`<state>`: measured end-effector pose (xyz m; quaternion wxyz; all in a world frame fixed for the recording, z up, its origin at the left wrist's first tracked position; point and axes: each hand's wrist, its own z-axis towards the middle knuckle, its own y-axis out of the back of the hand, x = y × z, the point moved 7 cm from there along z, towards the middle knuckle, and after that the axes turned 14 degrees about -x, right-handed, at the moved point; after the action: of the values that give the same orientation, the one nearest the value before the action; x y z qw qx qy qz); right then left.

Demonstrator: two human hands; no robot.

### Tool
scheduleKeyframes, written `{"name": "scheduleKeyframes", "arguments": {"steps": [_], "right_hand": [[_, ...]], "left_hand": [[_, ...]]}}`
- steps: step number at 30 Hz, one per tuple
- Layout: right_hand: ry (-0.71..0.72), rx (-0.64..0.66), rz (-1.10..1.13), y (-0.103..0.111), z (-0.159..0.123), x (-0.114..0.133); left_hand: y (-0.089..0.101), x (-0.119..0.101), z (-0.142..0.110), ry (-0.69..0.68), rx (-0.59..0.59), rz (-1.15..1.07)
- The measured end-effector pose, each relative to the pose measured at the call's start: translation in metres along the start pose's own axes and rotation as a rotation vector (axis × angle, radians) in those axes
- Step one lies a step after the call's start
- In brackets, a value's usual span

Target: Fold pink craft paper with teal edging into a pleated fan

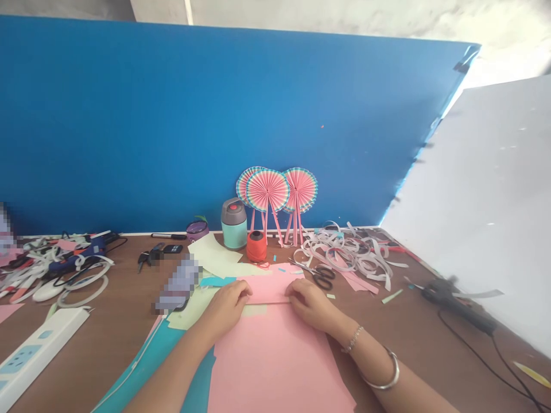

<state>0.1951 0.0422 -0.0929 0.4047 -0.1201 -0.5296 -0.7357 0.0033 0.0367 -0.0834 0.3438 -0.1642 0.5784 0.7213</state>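
Observation:
A pink paper sheet (275, 355) lies on the brown table in front of me, its far edge folded over. My left hand (228, 307) pinches the left end of that fold, fingers curled. My right hand (312, 304) pinches the right end of the fold. A bracelet and a bangle sit on my right wrist. Teal paper (172, 350) lies under the pink sheet on the left, pale green paper (215, 258) beyond it.
Three pink pleated paper fans (275, 192) lean on the blue board. A teal flask (233, 223), orange thread spool (256, 246), scissors (321, 275), paper strips (344, 252), glue gun (456, 304) right, power strip (38, 350) and tape rolls left.

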Motion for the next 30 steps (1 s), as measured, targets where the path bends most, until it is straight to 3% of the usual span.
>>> {"name": "scheduleKeyframes", "arguments": {"steps": [14,30], "right_hand": [[-0.084,-0.024,0.012,-0.004,0.006,-0.010],[-0.116,0.002,-0.062,-0.007,0.007,-0.013]], "left_hand": [[-0.001,0.000,0.004,-0.067,-0.068,0.068],[-0.007,-0.007,0.001,-0.127,0.015,0.177]]}}
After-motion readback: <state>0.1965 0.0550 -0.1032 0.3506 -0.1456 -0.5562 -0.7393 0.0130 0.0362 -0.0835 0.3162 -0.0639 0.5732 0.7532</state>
